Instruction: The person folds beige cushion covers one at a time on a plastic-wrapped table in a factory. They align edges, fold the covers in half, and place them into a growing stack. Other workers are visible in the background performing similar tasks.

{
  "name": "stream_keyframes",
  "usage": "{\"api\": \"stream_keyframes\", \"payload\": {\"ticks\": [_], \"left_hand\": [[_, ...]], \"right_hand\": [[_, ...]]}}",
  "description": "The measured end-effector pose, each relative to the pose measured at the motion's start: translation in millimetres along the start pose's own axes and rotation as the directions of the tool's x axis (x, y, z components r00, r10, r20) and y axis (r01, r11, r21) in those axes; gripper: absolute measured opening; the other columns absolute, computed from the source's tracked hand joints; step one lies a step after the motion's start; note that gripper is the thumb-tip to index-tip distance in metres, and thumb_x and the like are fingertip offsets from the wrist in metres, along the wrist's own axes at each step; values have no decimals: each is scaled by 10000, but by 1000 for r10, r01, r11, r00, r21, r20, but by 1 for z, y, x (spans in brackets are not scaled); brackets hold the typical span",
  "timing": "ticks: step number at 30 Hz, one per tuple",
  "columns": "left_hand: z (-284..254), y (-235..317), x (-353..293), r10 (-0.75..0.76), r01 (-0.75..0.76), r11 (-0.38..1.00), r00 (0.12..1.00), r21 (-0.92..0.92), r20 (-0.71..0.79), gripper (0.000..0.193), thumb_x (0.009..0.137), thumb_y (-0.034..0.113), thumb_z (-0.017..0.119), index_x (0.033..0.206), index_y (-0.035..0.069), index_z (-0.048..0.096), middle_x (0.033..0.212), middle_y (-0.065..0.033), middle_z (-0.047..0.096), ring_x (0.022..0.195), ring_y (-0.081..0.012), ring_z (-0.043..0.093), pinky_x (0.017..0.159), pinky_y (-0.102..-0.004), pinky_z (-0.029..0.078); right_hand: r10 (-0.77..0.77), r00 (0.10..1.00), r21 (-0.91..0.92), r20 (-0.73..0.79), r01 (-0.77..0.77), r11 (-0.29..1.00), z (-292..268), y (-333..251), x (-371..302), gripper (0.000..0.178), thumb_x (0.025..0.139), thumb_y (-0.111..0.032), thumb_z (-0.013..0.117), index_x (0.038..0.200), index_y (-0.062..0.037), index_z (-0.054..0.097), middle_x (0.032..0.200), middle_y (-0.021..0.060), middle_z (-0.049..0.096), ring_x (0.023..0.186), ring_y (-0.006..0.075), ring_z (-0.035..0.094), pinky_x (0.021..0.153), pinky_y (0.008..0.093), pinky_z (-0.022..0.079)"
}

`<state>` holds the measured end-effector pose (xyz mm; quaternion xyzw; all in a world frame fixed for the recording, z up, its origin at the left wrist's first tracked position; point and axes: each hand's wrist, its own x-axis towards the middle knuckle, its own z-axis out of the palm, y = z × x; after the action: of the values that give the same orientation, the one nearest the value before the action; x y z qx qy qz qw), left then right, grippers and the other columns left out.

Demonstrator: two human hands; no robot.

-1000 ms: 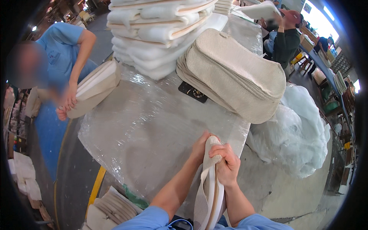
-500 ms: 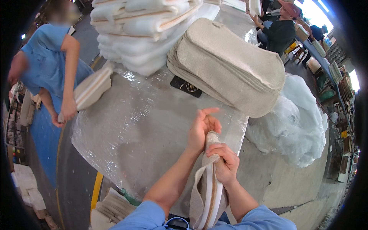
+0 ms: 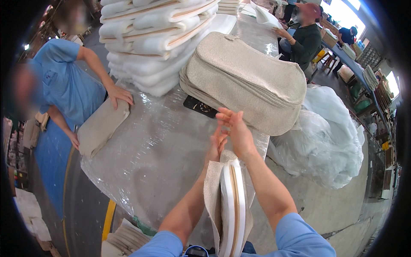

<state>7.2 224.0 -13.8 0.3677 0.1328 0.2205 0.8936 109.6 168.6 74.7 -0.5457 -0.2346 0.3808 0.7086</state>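
Note:
A white foam pad (image 3: 233,201) stands on edge between my forearms, half inside a beige fabric cover (image 3: 212,195). My right hand (image 3: 236,130) is just above the pad's top end, fingers straight and apart, holding nothing. My left hand (image 3: 217,145) is pressed close behind it and mostly hidden, so its grip is unclear. Both hands are over the near edge of a table wrapped in clear plastic (image 3: 150,150). A stack of beige covers (image 3: 252,81) lies just beyond my hands.
Tall stack of white foam pads (image 3: 158,38) at the back. Black flat device (image 3: 200,107) beside the covers. A co-worker in blue (image 3: 64,85) presses a beige cushion (image 3: 100,126) at the table's left edge. Heap of clear plastic bags (image 3: 327,132) right. Seated person (image 3: 306,40) far back.
My hands have let go of the pad's top end and risen above it, fingers spread. The co-worker has laid a hand on the cushion at the table's edge.

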Motion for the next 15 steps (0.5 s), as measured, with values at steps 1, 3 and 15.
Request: {"api": "stream_keyframes", "payload": {"ticks": [1,3,15], "left_hand": [[-6,-2,3,81,-80,996,996,-30,46,857,1108,696,270,1737,136,109,1774,-166,171,1643,-316,152,1321,-442,129],[2,-6,7,84,-83,996,994,-8,75,844,1110,679,297,1738,148,109,1747,-133,232,1620,-270,206,1299,-411,189],[54,46,-4,-189,200,906,980,374,-66,736,1163,526,312,1736,121,92,1767,-144,197,1633,-275,164,1308,-389,184]], "right_hand": [[12,1000,-25,25,-11,1000,10,3,-3,779,1121,-689,221,1523,-114,559,1449,117,591,1312,216,510,1111,406,387],[-53,998,-67,-18,52,996,9,6,-13,838,1082,-758,224,1566,-140,517,1503,128,543,1387,232,456,1171,403,329],[-309,951,-162,1,305,938,3,11,-47,1072,980,-862,387,1687,-63,279,1703,178,267,1582,327,243,1286,475,192]]}}
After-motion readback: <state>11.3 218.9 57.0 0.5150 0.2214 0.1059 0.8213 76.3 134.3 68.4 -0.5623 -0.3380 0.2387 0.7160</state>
